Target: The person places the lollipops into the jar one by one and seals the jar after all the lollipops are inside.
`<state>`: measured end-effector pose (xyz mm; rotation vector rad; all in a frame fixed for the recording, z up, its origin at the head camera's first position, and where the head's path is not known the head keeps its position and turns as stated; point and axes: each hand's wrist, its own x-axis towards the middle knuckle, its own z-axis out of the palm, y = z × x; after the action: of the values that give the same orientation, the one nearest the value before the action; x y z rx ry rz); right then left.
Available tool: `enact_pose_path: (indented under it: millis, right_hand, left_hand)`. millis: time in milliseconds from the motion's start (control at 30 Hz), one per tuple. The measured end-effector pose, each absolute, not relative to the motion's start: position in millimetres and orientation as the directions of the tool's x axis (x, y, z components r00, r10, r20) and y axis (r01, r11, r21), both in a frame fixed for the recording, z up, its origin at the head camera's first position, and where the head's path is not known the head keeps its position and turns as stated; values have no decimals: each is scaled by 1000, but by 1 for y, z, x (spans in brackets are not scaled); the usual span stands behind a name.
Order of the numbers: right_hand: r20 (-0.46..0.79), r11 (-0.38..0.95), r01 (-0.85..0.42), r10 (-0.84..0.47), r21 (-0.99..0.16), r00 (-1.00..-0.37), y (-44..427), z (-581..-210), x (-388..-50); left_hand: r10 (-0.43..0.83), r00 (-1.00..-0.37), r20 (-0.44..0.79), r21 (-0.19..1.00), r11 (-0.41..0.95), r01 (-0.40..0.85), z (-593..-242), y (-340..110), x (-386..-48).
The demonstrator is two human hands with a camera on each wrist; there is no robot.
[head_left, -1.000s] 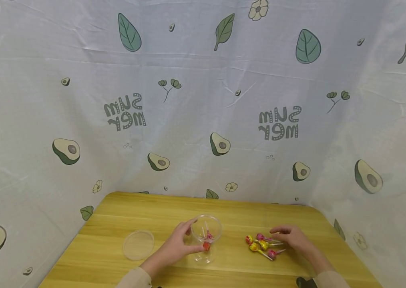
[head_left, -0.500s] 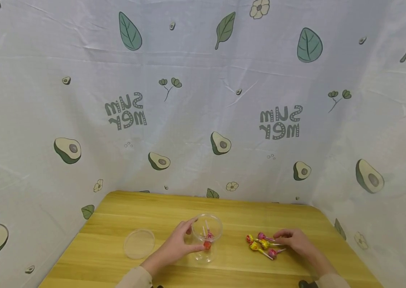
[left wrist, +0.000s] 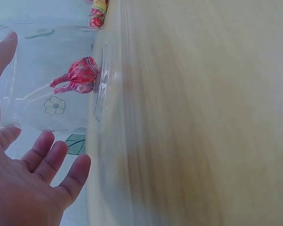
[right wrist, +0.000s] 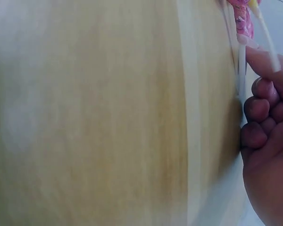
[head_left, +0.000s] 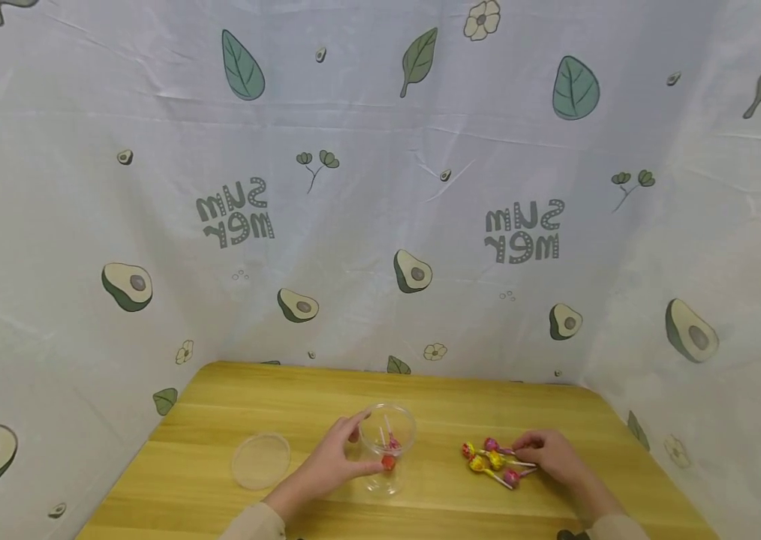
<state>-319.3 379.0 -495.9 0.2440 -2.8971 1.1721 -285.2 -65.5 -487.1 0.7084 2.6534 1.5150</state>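
**One hand on the jar, the other at the lollipops**

From where I stand, the left hand (head_left: pixel 336 459) holds the upper part of a clear jar (left wrist: pixel 42 61), thumb on one side and finger on the other, the remaining fingers spread loosely off the wall. That light hold looks meant to steady the jar, since it stands upright with its base on the tabletop (head_left: pixel 326 390). Just inside it, right of that hand, two wrapped lollipops (left wrist: pixel 82 70) rest heads down, their sticks leaning up; the wrapped heads are presumably the heavier ends.

To the left of the left hand lies a round clear lid (head_left: pixel 261 461), flat and apart, which leaves the mouth uncovered.

The right hand (head_left: pixel 554 456) seems to pinch the stick of a pink lollipop (head_left: pixel 491 445) between thumb and finger, close below the wrapper, the other fingers curled under. Just left of that hand, the rest of the pile, yellow lollipops (head_left: pixel 476 465) and another pink one (head_left: pixel 512 478), lies on the tabletop. Most sticks run toward the hand, probably the handiest way to grasp them.
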Motion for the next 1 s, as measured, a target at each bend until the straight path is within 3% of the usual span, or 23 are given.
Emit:
enact_pose_path:
  millis: [733, 1000]
  right_hand:
    - [31, 790, -110, -115, -603, -993, 383, -491, -320]
    - [20, 775, -95, -105, -625, -994, 382, -488, -319]
  left_hand:
    - [389, -898, 206, 823, 428, 374, -488, -63, -285]
    - [379, -901, 212, 815, 439, 377, -489, -65, -285]
